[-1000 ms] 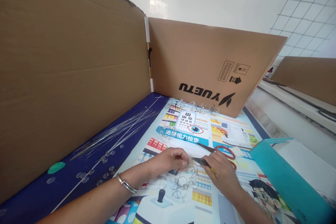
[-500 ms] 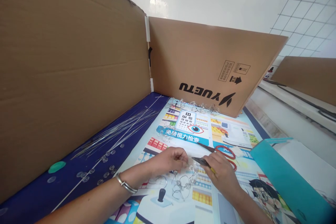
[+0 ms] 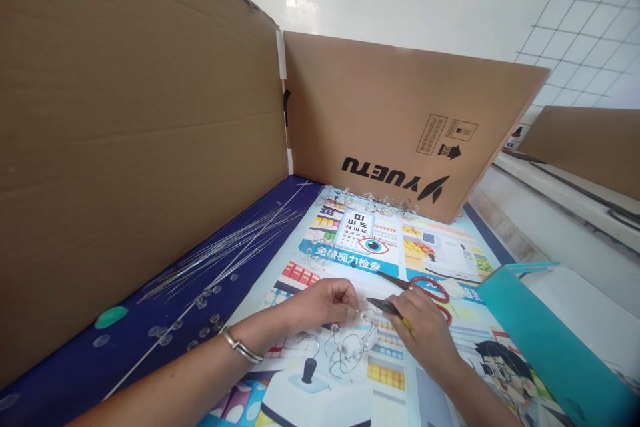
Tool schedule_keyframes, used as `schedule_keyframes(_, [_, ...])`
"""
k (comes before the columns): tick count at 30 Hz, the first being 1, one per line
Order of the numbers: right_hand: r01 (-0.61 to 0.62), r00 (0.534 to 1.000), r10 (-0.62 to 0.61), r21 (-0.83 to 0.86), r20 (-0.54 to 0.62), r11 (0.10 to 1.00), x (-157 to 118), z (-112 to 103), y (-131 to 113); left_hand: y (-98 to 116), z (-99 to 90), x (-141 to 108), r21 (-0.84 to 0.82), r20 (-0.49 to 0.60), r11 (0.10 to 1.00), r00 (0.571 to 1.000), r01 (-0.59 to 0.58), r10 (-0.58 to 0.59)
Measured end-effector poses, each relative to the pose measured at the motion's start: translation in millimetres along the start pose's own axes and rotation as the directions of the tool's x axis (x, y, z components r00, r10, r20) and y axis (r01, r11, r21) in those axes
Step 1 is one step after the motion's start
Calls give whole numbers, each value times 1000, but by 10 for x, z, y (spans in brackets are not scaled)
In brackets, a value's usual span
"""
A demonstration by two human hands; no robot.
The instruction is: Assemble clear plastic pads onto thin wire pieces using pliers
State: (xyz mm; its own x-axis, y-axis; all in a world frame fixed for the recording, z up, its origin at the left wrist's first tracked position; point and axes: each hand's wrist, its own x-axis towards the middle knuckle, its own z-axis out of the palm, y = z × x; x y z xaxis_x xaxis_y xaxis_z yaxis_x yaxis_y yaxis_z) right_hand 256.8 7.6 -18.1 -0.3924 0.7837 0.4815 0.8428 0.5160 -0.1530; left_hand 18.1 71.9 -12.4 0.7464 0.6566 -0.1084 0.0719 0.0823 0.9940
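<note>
My left hand [image 3: 330,303], with a silver bangle at the wrist, pinches one end of a curled wire strand with clear beads [image 3: 350,347]. The strand hangs in loops below the fingers, over the printed sheet. Facing it from the right, my right hand [image 3: 423,323] is closed around pliers [image 3: 385,307] with dark jaws and yellow on the handle. The jaw tips point left, close to the wire by my left fingers; whether they touch it I cannot tell. Red-handled scissors [image 3: 430,288] lie just behind my right hand, partly covered by it.
Cardboard panels [image 3: 400,100] wall the left and far sides. Straight wires [image 3: 225,247], loose clear beads [image 3: 200,301] and a green disc [image 3: 111,317] lie on the blue surface at left. More beaded wire [image 3: 385,205] rests along the far panel. A teal box [image 3: 550,340] stands at right.
The pliers' tips have shifted very slightly, and the beaded wire loops have swung a little. Both hands stay in nearly the same place.
</note>
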Motion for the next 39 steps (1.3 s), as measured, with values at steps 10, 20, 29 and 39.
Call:
schedule_keyframes(10, [21, 1000, -20, -37, 16, 999, -15, 16, -1, -91, -14, 26, -35, 12, 998, 999, -46, 46])
schedule_keyframes(20, [25, 1000, -24, -19, 18, 1000, 4, 13, -47, -42, -8, 18, -28, 25, 1000, 1000, -12, 13])
schedule_keyframes(29, [-24, 1000, 24, 91, -1, 996, 11, 50, -87, -35, 2, 7, -15, 17, 1000, 1000, -12, 12])
schedule_keyframes(39, [-49, 999, 51, 124, -13, 991, -2, 64, -87, -65, -1, 29, -22, 16, 1000, 1000, -11, 12])
